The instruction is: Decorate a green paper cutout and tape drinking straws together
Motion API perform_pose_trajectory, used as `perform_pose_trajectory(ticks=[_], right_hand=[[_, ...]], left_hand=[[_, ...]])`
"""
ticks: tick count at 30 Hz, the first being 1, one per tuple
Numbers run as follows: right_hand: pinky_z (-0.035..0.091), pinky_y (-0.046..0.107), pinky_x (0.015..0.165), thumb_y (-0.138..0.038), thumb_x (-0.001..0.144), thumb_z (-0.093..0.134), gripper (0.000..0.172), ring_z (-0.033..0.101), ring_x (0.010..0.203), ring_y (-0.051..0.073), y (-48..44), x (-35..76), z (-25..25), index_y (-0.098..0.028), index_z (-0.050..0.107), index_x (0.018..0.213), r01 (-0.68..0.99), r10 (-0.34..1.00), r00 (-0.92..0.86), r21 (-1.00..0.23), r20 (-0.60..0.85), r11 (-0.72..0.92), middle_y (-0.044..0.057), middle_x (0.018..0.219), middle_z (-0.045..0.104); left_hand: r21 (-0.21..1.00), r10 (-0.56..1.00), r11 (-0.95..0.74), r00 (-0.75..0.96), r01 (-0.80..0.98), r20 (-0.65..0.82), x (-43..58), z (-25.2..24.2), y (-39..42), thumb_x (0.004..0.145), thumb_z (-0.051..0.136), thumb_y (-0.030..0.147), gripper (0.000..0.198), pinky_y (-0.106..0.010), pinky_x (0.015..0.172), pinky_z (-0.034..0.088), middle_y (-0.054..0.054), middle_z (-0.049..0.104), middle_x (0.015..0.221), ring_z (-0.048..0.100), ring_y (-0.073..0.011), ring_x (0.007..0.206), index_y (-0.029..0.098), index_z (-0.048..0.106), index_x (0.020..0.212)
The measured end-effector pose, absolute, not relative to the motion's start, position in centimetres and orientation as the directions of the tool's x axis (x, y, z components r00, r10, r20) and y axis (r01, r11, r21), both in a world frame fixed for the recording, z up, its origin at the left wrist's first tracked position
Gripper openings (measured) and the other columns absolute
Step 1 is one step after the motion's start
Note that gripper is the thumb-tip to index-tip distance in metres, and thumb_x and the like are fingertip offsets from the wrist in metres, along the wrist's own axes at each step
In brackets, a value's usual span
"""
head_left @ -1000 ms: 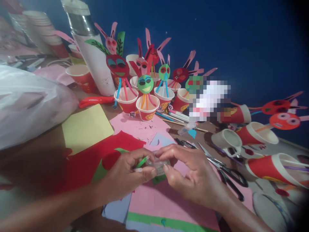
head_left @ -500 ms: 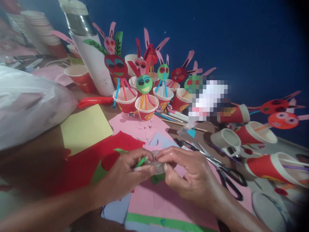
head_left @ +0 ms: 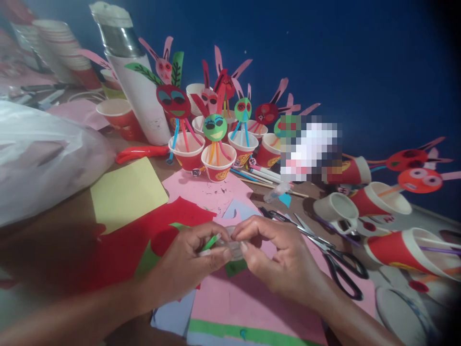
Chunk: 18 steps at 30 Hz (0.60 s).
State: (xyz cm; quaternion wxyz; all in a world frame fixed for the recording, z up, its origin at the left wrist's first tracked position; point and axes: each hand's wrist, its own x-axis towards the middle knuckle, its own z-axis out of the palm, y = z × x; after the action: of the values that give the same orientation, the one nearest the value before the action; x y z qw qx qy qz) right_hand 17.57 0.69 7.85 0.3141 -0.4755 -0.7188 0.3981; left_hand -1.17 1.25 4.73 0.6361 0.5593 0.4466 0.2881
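Both hands meet low in the middle of the view, over pink paper. My left hand is closed, pinching a thin green straw and the left side of a small clear tape roll. My right hand is closed too, its fingertips gripping the right side of the same roll. A green paper scrap shows just beneath the roll. Red paper lies left of my left hand.
Black-handled scissors lie right of my right hand. Behind stand several red paper cups with straw-and-paper faces, a tall white cylinder, a yellow sheet, a white plastic bag. Tipped cups lie at right.
My right fingers have shifted slightly on the tape roll, drawing nearer my left thumb. The view has tipped down a little; nothing else has moved.
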Motion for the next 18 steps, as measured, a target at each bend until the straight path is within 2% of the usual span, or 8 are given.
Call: perform_pose_trajectory(ticks=[12, 18], right_hand=[[0.047, 0.027, 0.065, -0.009, 0.073, 0.048, 0.015, 0.062, 0.069, 0.016, 0.70, 17.66, 7.19, -0.017, 0.061, 0.075, 0.414, 0.929, -0.350, -0.869, 0.123, 0.271, 0.002, 0.075, 0.067], [0.049, 0.029, 0.071, -0.011, 0.075, 0.049, 0.014, 0.065, 0.077, 0.018, 0.84, 17.67, 7.19, -0.018, 0.061, 0.077, 0.375, 0.936, -0.345, -0.905, 0.065, 0.201, 0.003, 0.080, 0.069]], left_hand=[[0.966, 0.878, 0.196, 0.408, 0.169, -0.250, -1.16, 4.33, 1.38, 0.076, 0.059, 0.033, 0.014, -0.018, 0.050, 0.027, 0.006, 0.043, 0.061, 0.034, -0.0084, 0.055, 0.019, 0.058, 0.077], [0.965, 0.874, 0.216, 0.412, 0.147, -0.259, -1.13, 4.32, 1.31, 0.077, 0.059, 0.033, 0.014, -0.019, 0.050, 0.028, 0.006, 0.043, 0.060, 0.034, -0.0084, 0.055, 0.019, 0.058, 0.078]])
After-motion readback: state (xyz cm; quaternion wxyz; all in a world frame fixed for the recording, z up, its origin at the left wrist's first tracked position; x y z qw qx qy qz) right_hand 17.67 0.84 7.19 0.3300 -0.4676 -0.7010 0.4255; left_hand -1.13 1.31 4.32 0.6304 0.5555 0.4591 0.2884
